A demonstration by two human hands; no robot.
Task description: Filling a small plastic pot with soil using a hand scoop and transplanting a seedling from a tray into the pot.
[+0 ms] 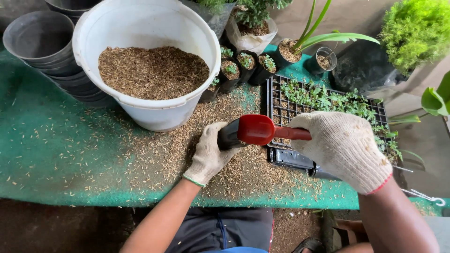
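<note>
From where I sit, the stack of grey pots (40,40) fills the upper left of the frame, and just to its right stands the white bucket (140,110), holding brown husk (152,70) well below its rim. Husk also lies scattered over the green worktop (51,150), thickest at lower centre. There my left hand (208,152), gloved, has its grip closed around a small black pot (228,136), which lies tipped on its side, its mouth facing right toward the scoop. My right hand (344,150), also gloved, has its grip wrapped on the handle of the red scoop (257,130); the scoop's long axis runs nearly level across the frame, handle to the right, bowl pointing left into the pot's mouth, both at centre frame just above the worktop. As I judge it, the risk is spillage: the pot is soft and tilted, so if the scoop's bowl sits off its mouth, husk would fall past it onto the worktop. A squeeze from the left hand could also narrow the opening. To the right, the black seedling tray (281,100) lies close behind the scoop, and a wide swing of the handle might knock its small green plants (323,98).
</note>
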